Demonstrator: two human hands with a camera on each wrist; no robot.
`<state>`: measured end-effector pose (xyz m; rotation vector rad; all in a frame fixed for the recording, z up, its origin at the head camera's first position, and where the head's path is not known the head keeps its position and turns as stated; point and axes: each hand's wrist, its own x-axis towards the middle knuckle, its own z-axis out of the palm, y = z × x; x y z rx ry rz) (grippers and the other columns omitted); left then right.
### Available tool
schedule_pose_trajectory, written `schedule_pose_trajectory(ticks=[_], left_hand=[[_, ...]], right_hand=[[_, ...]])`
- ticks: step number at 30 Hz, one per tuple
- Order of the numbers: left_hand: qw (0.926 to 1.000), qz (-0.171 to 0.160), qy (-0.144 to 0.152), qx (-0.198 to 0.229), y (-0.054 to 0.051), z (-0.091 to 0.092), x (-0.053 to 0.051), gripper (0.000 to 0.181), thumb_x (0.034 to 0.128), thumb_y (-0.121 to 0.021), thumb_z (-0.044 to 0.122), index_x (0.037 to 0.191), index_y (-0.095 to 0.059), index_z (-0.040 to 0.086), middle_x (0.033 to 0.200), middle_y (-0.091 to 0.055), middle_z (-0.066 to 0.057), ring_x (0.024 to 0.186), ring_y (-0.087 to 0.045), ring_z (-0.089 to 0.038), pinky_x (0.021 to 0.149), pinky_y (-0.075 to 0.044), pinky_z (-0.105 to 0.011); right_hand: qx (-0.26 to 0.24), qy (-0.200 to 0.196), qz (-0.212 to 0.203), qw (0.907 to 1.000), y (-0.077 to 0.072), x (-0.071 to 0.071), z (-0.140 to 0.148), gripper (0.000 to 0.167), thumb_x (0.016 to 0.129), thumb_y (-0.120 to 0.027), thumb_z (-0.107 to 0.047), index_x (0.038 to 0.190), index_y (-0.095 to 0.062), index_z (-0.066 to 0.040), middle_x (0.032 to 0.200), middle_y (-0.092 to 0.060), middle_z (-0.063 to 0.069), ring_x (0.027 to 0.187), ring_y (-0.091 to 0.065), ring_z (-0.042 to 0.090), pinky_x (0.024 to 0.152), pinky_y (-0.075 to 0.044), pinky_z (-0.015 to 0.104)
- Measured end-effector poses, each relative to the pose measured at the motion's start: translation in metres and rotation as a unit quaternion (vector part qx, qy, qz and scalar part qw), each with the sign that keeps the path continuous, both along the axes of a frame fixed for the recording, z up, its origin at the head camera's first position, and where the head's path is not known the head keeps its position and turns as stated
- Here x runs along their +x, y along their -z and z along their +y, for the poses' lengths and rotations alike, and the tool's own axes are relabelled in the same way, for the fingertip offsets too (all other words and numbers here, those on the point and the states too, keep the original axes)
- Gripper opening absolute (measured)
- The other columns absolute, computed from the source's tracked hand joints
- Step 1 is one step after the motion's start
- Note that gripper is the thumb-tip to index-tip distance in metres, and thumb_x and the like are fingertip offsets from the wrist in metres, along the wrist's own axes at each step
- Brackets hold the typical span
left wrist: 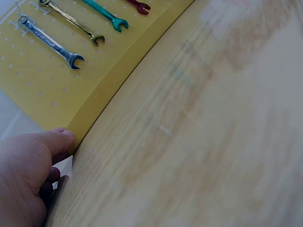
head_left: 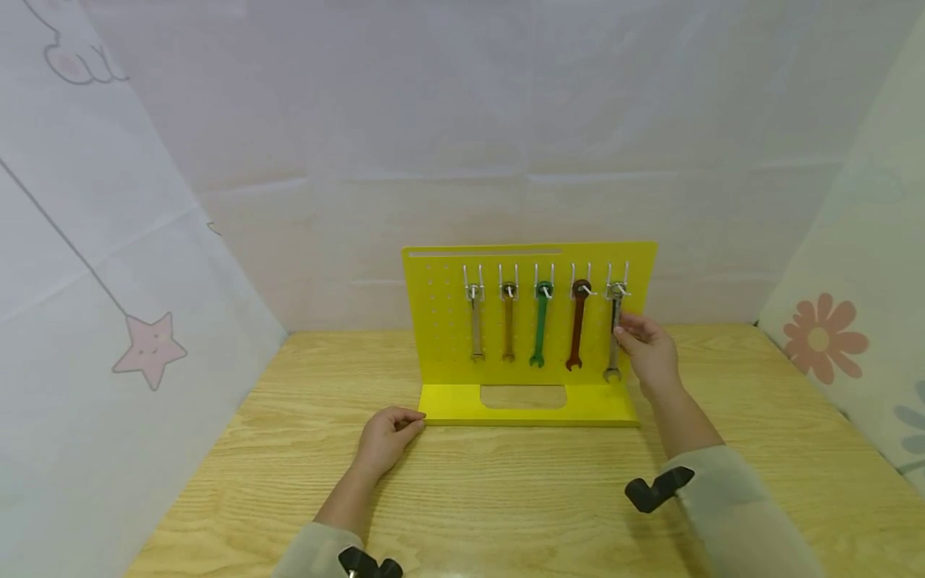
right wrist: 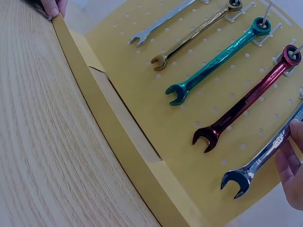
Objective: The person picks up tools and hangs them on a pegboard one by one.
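Note:
A yellow pegboard stand (head_left: 448, 405) stands upright on the table, with wrenches hanging by their ring ends from white hooks. My right hand (head_left: 652, 353) pinches the shaft of the rightmost silver wrench (right wrist: 258, 161) between thumb and fingers; that wrench's ring end is at its hook. To its left hang a red wrench (right wrist: 241, 106), a green wrench (right wrist: 218, 61), a gold wrench (right wrist: 194, 33) and a smaller silver wrench (left wrist: 49, 41). At the base's front left corner, my left hand (head_left: 386, 440) pinches the edge with thumb and fingers.
The stand rests on a light wooden table (head_left: 506, 498). Its base has a cut-out opening in the middle. Pale cloth walls surround the table, with a pink star (head_left: 150, 349) at left and a red flower (head_left: 824, 337) at right.

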<state>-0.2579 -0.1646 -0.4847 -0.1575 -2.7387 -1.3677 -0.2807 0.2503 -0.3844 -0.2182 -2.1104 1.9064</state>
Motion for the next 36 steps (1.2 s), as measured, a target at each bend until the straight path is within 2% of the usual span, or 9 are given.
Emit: schedule_pose_trajectory(ticks=[8, 17, 22, 28, 32, 34, 36], left_hand=[[1.0, -0.003, 0.002, 0.001, 0.0, 0.0, 0.0, 0.011, 0.09, -0.071, 0.016, 0.098, -0.077, 0.013, 0.101, -0.07, -0.003, 0.085, -0.058, -0.012, 0.076, -0.047, -0.029], [1.0, -0.002, 0.002, 0.003, 0.0, 0.001, -0.001, 0.011, 0.0898, -0.071, 0.016, 0.099, -0.077, 0.013, 0.101, -0.07, -0.003, 0.083, -0.057, -0.012, 0.075, -0.047, -0.028], [1.0, -0.002, 0.003, 0.005, 0.0, 0.0, -0.001, 0.011, 0.09, -0.071, 0.017, 0.099, -0.077, 0.013, 0.1, -0.07, -0.003, 0.083, -0.057, -0.012, 0.075, -0.047, -0.028], [1.0, -0.005, 0.005, 0.006, 0.002, -0.001, -0.001, 0.012, 0.0903, -0.071, 0.018, 0.099, -0.077, 0.013, 0.1, -0.07, -0.003, 0.083, -0.057, -0.012, 0.075, -0.047, -0.028], [0.9999, -0.005, 0.004, 0.013, 0.004, -0.002, -0.002, 0.013, 0.0903, -0.071, 0.02, 0.1, -0.077, 0.013, 0.101, -0.07, -0.003, 0.085, -0.058, -0.011, 0.076, -0.048, -0.027], [0.9998, -0.008, 0.0, 0.018, 0.004, -0.004, -0.003, 0.015, 0.0913, -0.07, 0.022, 0.102, -0.077, 0.013, 0.102, -0.07, -0.003, 0.086, -0.058, -0.011, 0.076, -0.047, -0.027], [0.9996, -0.017, -0.005, 0.022, 0.003, -0.006, -0.005, 0.019, 0.0935, -0.067, 0.025, 0.106, -0.076, 0.013, 0.106, -0.07, -0.004, 0.089, -0.058, -0.013, 0.078, -0.047, -0.028]], right_hand=[[0.006, 0.03, -0.007, 0.9995, 0.001, -0.004, -0.003, 0.04, 0.098, -0.059, -0.014, 0.134, -0.053, 0.003, 0.091, -0.055, -0.027, 0.087, -0.054, -0.006, 0.077, -0.049, 0.009], [-0.031, 0.034, 0.005, 0.9989, 0.001, -0.008, -0.005, 0.036, 0.097, -0.061, -0.009, 0.13, -0.055, 0.003, 0.089, -0.058, -0.023, 0.087, -0.056, -0.004, 0.078, -0.051, 0.011], [-0.025, 0.029, 0.002, 0.9993, 0.003, -0.008, -0.001, 0.039, 0.097, -0.06, -0.009, 0.133, -0.053, 0.004, 0.089, -0.058, -0.022, 0.087, -0.056, -0.006, 0.081, -0.051, 0.011], [-0.021, 0.042, 0.006, 0.9989, 0.004, -0.004, 0.006, 0.04, 0.097, -0.06, -0.008, 0.134, -0.051, 0.004, 0.087, -0.057, -0.024, 0.084, -0.056, -0.008, 0.078, -0.049, 0.009], [0.005, 0.045, -0.003, 0.999, 0.008, 0.002, 0.018, 0.041, 0.098, -0.06, -0.018, 0.135, -0.053, -0.002, 0.09, -0.057, -0.024, 0.086, -0.056, -0.007, 0.078, -0.048, 0.008], [0.033, 0.038, -0.017, 0.9986, 0.012, 0.005, 0.026, 0.043, 0.1, -0.057, -0.026, 0.138, -0.052, -0.006, 0.096, -0.056, -0.021, 0.091, -0.055, -0.004, 0.079, -0.047, 0.008], [0.071, 0.024, -0.033, 0.9967, 0.017, 0.009, 0.035, 0.047, 0.102, -0.051, -0.034, 0.142, -0.049, -0.009, 0.11, -0.056, -0.013, 0.102, -0.053, 0.003, 0.083, -0.046, 0.011]])
